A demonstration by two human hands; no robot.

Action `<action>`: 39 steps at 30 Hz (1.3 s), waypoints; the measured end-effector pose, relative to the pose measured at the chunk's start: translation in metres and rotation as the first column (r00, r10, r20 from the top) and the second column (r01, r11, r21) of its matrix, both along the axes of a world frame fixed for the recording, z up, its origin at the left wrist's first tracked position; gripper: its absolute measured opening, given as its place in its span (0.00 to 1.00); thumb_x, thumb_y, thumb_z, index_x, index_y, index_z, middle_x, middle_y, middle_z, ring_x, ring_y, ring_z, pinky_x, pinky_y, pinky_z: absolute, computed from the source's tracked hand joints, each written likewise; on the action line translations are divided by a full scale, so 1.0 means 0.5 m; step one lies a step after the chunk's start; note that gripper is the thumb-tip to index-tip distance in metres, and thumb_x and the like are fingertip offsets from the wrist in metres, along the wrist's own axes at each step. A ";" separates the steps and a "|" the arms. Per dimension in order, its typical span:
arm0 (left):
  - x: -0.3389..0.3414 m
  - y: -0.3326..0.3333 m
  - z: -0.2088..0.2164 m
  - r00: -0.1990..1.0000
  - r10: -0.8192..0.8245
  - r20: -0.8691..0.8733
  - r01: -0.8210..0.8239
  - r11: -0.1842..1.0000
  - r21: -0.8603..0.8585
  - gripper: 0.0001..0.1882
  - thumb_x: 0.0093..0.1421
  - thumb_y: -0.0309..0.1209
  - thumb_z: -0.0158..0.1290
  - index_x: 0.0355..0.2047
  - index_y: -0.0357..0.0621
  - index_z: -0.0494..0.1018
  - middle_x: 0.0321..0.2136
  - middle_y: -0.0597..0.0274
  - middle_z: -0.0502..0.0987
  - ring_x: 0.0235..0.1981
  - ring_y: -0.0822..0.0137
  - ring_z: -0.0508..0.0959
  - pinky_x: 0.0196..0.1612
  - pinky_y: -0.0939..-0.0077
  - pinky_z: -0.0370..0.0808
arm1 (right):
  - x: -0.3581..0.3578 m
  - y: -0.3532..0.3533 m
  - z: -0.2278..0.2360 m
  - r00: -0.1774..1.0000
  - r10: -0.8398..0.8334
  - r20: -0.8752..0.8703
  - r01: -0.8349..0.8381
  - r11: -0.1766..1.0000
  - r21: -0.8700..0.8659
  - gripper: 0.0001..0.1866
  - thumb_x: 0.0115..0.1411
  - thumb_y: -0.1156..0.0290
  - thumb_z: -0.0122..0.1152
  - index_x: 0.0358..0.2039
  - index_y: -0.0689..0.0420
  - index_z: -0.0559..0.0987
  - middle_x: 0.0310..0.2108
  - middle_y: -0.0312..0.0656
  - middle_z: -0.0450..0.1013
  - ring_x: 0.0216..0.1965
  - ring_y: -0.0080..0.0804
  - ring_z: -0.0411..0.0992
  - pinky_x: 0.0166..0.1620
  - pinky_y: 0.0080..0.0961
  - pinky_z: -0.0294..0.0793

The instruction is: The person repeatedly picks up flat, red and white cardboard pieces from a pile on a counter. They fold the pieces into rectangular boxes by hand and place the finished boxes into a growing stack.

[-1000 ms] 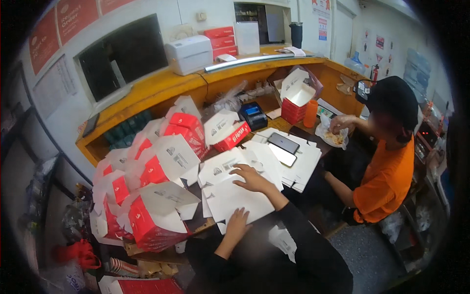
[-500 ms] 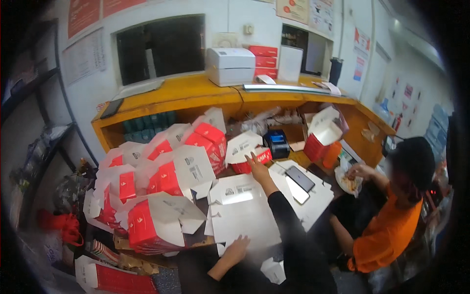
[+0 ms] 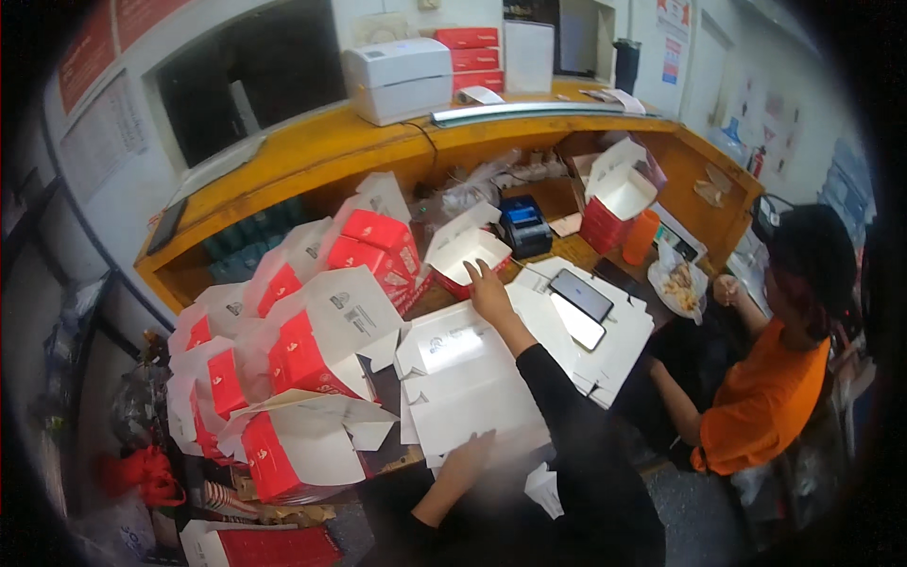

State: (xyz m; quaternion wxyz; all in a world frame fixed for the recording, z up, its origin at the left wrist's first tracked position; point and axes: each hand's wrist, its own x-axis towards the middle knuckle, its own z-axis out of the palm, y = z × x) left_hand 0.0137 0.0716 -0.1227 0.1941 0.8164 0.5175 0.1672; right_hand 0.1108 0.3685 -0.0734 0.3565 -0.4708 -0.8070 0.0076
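The right hand reaches forward over the flat white card blanks, its forearm slanting up from the lower edge of my head view. Its fingers are extended, tips at the near side of an open red-and-white box; I cannot tell whether they pinch the wall or only overlap it. The left hand lies lower, at the near part of the blanks, fingers together and pointing away from me; it is released, resting on the card without clasping it.

That open box sits just beyond the blanks, lid raised and white inside turned toward me, beside a blue-and-black device. To the left I see a crowd of red-and-white boxes, flaps up and overlapping, so much of their insides is hidden. Farther right, another open box shows its white interior above red walls, with an orange cup just beside it. Near the right side, a pale bowl in a clear bag holds food, with a co-worker's hand close by.
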 end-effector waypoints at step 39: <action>0.034 -0.023 0.387 -0.082 0.206 0.975 0.379 0.911 -0.160 0.11 0.56 0.29 0.50 0.39 0.38 0.70 0.33 0.58 0.76 0.31 0.70 0.77 0.36 0.76 0.76 | 0.187 -0.708 0.253 0.780 0.506 -0.367 -0.414 0.858 0.304 0.28 0.46 0.59 0.63 0.48 0.54 0.69 0.55 0.63 0.52 0.56 0.56 0.55 0.53 0.42 0.61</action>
